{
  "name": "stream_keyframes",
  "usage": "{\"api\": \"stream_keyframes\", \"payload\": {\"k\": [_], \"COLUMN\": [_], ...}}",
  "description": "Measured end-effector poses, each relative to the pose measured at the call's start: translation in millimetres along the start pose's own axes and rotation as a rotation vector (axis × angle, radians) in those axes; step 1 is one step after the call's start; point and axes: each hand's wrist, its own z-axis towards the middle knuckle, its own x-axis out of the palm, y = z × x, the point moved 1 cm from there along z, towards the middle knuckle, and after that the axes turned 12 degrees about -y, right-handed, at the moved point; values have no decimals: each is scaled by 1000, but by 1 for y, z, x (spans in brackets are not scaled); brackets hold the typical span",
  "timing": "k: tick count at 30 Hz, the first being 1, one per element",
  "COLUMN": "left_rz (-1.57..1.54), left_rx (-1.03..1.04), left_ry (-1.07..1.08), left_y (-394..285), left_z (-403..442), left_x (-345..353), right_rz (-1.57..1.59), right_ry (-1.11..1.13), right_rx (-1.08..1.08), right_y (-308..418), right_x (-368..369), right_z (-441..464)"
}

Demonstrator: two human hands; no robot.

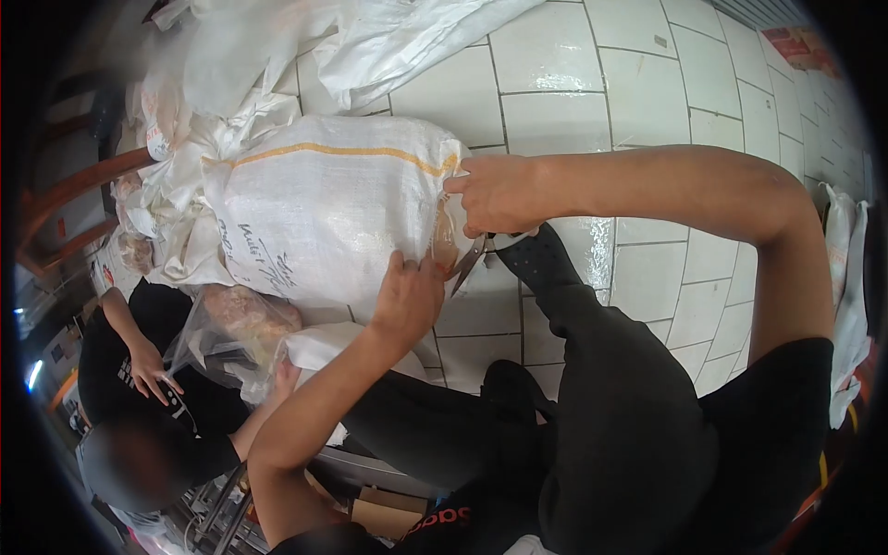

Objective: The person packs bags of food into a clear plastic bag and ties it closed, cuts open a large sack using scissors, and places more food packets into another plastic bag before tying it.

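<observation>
A full white woven sack [333, 199] with an orange stripe and handwriting lies on its side on the tiled floor. My left hand [409, 294] is closed, its fingertips pinching the lower part of the sack's end. Higher on that same end, my right hand [495, 196] pinches the gathered edge. Brownish contents or a flap show between my hands. A pair of scissors [468, 265] hangs just below my right hand, blades apart. A pale loop beside the scissors could be string or a handle; I cannot tell which.
Loose white sacks [231, 55] lie beyond the full one. At lower left, a co-worker [129, 370] holds a dark object near a clear plastic bag [250, 324] with pinkish contents. My shoe [541, 264] stands close to the sack's end. More bags [842, 277] stand at right.
</observation>
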Motion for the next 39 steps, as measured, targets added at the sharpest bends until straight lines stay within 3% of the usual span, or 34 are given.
{"api": "stream_keyframes", "payload": {"k": [4, 6, 9, 17, 27, 34, 39], "left_rz": [-89, -92, -172, -304, -449, -357, 0], "left_rx": [66, 78, -8, -205, -402, -256, -136], "left_ry": [-106, -320, -335, -389, -307, -435, -667], "left_y": [-6, -11, -14, -18, -26, -28, -22], "left_z": [-21, -33, -37, -41, -27, -41, -41], "left_x": [-4, -12, -3, 5, 32, 33, 18], "right_rz": [13, 16, 36, -34, 28, -109, -132], "right_ry": [-77, -119, -79, -261, -152, -86, -123], "right_rx": [65, 81, 124, 47, 75, 121, 110], "right_y": [12, 16, 18, 30, 23, 22, 24], "right_x": [4, 5, 11, -5, -23, -36, -35], "right_z": [-5, -5, 2, 37, 24, 15, 13]}}
